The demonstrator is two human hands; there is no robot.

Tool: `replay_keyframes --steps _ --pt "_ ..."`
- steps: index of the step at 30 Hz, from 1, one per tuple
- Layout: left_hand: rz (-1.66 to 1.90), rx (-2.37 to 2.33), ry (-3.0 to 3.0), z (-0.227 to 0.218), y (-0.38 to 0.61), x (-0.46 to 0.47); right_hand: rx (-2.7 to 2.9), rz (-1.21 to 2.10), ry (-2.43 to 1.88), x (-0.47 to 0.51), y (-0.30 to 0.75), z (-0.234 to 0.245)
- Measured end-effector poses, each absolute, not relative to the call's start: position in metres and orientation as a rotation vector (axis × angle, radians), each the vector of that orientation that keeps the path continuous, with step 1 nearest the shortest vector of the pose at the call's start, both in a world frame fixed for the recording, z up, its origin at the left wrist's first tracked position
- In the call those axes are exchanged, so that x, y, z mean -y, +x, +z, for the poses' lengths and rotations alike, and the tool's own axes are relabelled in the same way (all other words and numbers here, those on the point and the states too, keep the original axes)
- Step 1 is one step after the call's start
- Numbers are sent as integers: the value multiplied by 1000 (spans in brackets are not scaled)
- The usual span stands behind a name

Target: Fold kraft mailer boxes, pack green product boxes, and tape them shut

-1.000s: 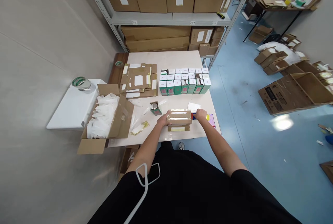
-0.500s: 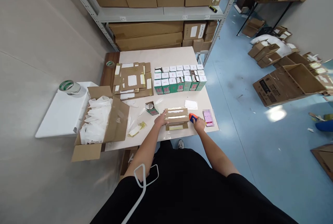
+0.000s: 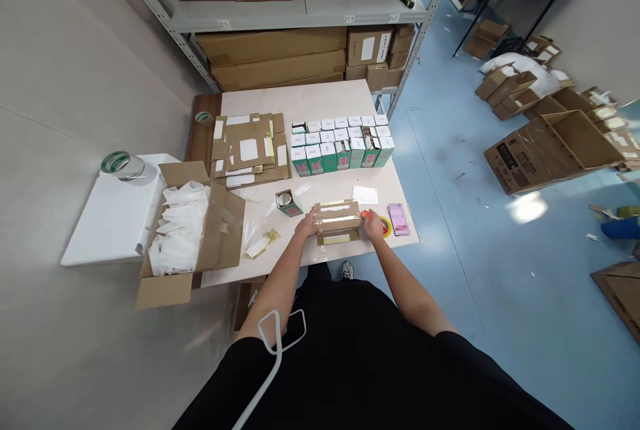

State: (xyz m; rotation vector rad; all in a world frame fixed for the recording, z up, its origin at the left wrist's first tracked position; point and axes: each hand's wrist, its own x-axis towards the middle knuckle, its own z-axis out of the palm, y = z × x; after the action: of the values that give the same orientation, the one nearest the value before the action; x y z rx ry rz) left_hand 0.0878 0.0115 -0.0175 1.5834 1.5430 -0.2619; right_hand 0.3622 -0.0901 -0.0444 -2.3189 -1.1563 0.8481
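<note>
A taped cardboard box [image 3: 337, 216] lies near the table's front edge, with a flap toward me bearing a white label. My left hand [image 3: 308, 223] grips the box's left end. At the right end, my right hand [image 3: 372, 226] is closed around a tape dispenser; its orange tip shows beside the box and its yellow tape roll [image 3: 385, 227] sticks out to the right. The fingers hide most of the dispenser. Behind my left hand, an open green box [image 3: 289, 203] holds a round metallic-looking item. A white card [image 3: 365, 195] lies behind the cardboard box.
Rows of green-and-white boxes [image 3: 343, 145] stand farther back. Flattened cardboard [image 3: 253, 143] is stacked to their left. An open carton [image 3: 227, 223] with white wrapping stands at the left. Pink-purple paper [image 3: 399, 219] lies at the right edge. A loaded shelf [image 3: 300, 15] rises behind.
My right hand has moved left with the tape dispenser, up against the box's right end. The dispenser has turned, so more of its yellow roll shows. My left hand stays on the box.
</note>
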Motion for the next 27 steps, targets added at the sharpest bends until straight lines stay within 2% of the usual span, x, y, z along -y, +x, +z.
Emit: replay_keyframes --steps 5,11,18,27 --pt "-57 -1512 1492 -22 88 -10 1335 1082 -2286 60 337 -18" --pt "-2 -1623 1432 -28 101 -8 1438 1070 -2457 47 328 -5" --pt "4 -1687 1374 -42 106 -3 1420 1160 -2582 33 333 -14" --pt "104 -1654 1368 -46 105 -3 1362 1321 -2516 31 347 -25"
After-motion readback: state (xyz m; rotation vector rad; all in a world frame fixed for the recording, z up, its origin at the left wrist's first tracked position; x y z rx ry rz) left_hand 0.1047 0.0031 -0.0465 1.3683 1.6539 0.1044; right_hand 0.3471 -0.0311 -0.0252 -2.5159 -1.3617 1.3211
